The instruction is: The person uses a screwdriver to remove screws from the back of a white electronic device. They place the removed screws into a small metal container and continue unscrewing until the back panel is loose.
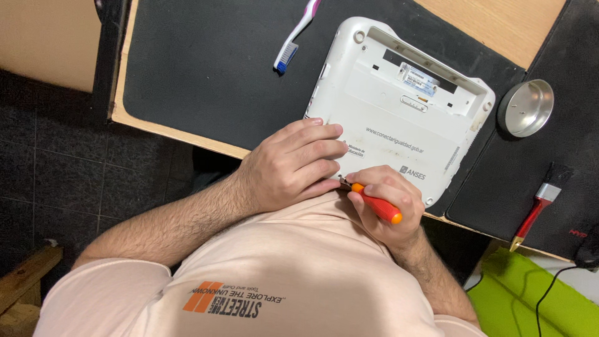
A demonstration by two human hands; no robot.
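We see a small rectangular silver-white sticker label [419, 78] in the dark battery bay at the far edge of the upturned white laptop [387, 118], and a narrow pale barcode strip [452, 158] near its right-hand edge.

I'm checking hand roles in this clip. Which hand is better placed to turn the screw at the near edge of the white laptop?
Probably the right hand: it grips the orange screwdriver, tip at the white laptop's near edge. The left hand lies flat on the case, steadying it.
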